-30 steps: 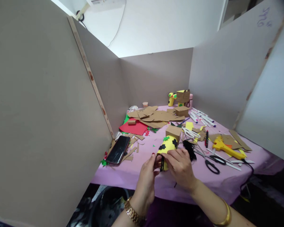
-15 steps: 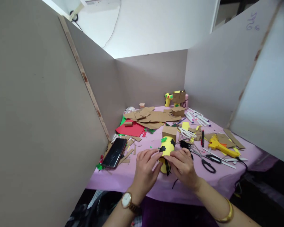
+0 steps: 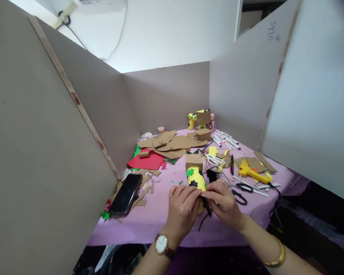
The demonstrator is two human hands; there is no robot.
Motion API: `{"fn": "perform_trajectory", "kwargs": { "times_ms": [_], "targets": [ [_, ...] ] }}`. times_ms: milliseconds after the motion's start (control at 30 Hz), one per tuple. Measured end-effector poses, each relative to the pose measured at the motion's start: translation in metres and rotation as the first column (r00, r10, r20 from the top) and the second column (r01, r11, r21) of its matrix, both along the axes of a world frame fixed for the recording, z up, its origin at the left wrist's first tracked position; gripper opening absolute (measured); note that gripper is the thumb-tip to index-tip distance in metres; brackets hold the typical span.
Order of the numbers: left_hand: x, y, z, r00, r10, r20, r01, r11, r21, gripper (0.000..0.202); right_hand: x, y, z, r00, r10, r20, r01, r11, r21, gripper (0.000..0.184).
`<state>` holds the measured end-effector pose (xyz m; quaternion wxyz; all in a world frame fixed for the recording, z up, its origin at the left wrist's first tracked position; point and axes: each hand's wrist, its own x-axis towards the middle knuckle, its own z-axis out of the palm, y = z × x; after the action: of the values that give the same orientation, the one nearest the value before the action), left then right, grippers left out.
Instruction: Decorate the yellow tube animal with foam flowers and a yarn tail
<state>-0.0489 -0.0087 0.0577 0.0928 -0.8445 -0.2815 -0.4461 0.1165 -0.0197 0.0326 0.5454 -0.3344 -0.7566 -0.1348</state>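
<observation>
A yellow paper figure point(image 3: 196, 175) lies on the table in front of me, its rounded body dotted with black and green flower-shaped patches. At its far end sits a brown cardboard box point(image 3: 194, 161). My left hand point(image 3: 184, 208) is closed at the figure's near end, fingertips pressed on it. From the other side my right hand point(image 3: 223, 202) pinches the same spot, and the fingertips of both hands meet there. A bundle of black strands point(image 3: 208, 207) hangs from this end, just below the fingers. What lies directly between the fingertips is hidden.
On the right are a yellow glue gun point(image 3: 253, 172), black-handled scissors point(image 3: 240, 196), white scissors point(image 3: 215, 159), black yarn point(image 3: 212, 175) and markers point(image 3: 226, 140). A phone point(image 3: 125, 194), red sheet point(image 3: 147, 160) and cardboard scraps point(image 3: 183, 143) lie left and behind. Grey panels point(image 3: 166, 95) enclose the table.
My view has turned slightly to the right. My left fingers have closed in from the figure's side toward my right fingertips, and the black strands now slant to the right.
</observation>
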Motion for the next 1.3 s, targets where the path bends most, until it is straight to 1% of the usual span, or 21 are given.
{"fn": "perform_trajectory", "kwargs": {
  "times_ms": [167,333,433,600,700,800,867,933,1033,1100,1200,1300],
  "targets": [
    [0.010,-0.005,0.001,0.999,0.030,0.037,-0.031,0.999,0.028,0.017,0.005,-0.004,0.002,0.997,-0.018,-0.074,0.015,0.999,-0.044,0.013],
    [0.008,-0.005,0.005,0.999,0.026,-0.033,-0.024,0.998,0.061,0.017,0.002,-0.008,0.006,0.988,-0.054,-0.146,0.038,0.994,-0.107,0.008],
    [0.004,-0.003,0.008,0.997,0.020,-0.074,-0.014,0.997,0.082,0.014,0.000,-0.009,0.008,0.984,-0.060,-0.169,0.037,0.990,-0.136,0.008],
    [-0.001,0.000,0.011,0.989,0.025,-0.145,-0.008,0.993,0.118,0.014,0.000,-0.014,0.012,0.984,-0.016,-0.179,-0.013,0.987,-0.160,0.013],
    [-0.002,0.001,0.012,0.987,0.031,-0.157,-0.010,0.992,0.129,0.013,0.001,-0.018,0.011,0.977,-0.001,-0.212,-0.037,0.984,-0.174,0.013],
    [-0.001,0.000,0.011,0.990,0.029,-0.139,-0.010,0.991,0.136,0.014,0.004,-0.019,0.005,0.943,-0.061,-0.329,-0.026,0.967,-0.254,0.014],
    [-0.001,0.000,0.011,0.991,0.027,-0.128,-0.009,0.990,0.138,0.015,0.005,-0.018,0.001,0.927,-0.102,-0.361,-0.023,0.945,-0.327,0.019],
    [0.000,0.000,0.010,0.991,0.026,-0.130,-0.008,0.991,0.135,0.016,0.005,-0.016,-0.002,0.944,-0.098,-0.315,-0.028,0.928,-0.371,0.028],
    [0.000,0.001,0.008,0.991,0.025,-0.131,-0.007,0.990,0.139,0.018,0.003,-0.013,-0.006,0.978,-0.080,-0.190,0.000,0.922,-0.388,0.041],
    [-0.001,0.001,0.007,0.992,0.026,-0.127,-0.007,0.989,0.145,0.019,0.001,-0.012,-0.010,0.987,-0.120,-0.103,0.077,0.933,-0.351,0.046],
    [-0.002,0.002,0.005,0.991,0.025,-0.129,-0.006,0.990,0.144,0.020,-0.002,-0.013,-0.016,0.978,-0.210,-0.002,0.203,0.949,-0.243,0.052],
    [-0.002,0.001,0.004,0.990,0.037,-0.134,-0.018,0.990,0.141,0.020,-0.005,-0.015,-0.020,0.969,-0.243,0.036,0.245,0.948,-0.204,0.055]
  ]
}}
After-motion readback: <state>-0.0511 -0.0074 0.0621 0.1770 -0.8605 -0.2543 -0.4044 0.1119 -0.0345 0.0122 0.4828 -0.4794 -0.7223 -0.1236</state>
